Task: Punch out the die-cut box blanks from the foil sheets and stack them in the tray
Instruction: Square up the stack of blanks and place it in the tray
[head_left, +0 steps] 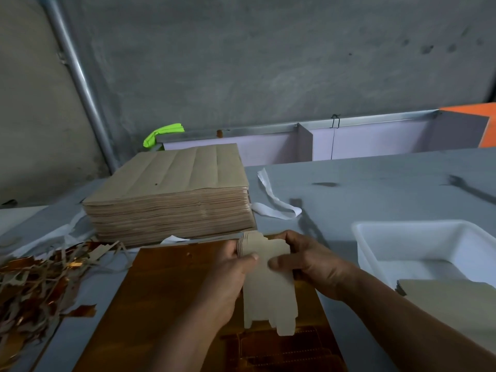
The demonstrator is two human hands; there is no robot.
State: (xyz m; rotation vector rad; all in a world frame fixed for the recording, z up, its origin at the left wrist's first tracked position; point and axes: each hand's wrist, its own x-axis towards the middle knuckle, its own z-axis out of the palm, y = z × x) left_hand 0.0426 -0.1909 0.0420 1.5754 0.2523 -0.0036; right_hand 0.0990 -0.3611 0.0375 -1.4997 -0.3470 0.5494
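Running below a concrete wall (268, 63), the grey tabletop (375, 178) carried a stack of sheets (171, 189) toward its far left corner, scraps (32, 285) at its left edge and a white tray (402, 245) at its right edge. Above the foil sheet (161, 291) at the near edge, the left hand (230, 275) and right hand (311, 261) pinched a bundle of blanks (268, 291), thumbs on top, forearms angled inward.

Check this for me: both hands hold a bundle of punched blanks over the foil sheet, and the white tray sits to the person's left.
One thing is wrong: the white tray sits to the person's right, not the left, as the head view shows. The rest stands: the left hand and the right hand hold the bundle of blanks over the foil sheet.
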